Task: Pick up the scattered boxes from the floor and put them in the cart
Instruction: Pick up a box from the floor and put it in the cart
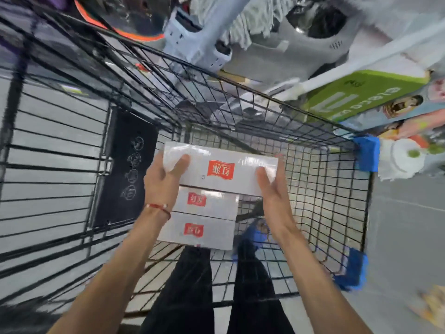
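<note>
I look down into a black wire cart (337,141). Between both hands I hold a white box with a red label (216,169) above the basket. My left hand (161,179) grips its left end, thumb on top. My right hand (272,186) grips its right end, thumb on top and fingers hidden behind the box. Two more white boxes with red labels lie in the cart below it: one (207,202) just beneath the held box and another (199,231) nearer to me.
A black panel with white icons (127,172) lines the cart's left wall. Blue corner guards (367,153) mark its right side. Beyond the cart stand a green carton (356,95), a mop and grey plastic goods. My dark-trousered legs show through the basket floor.
</note>
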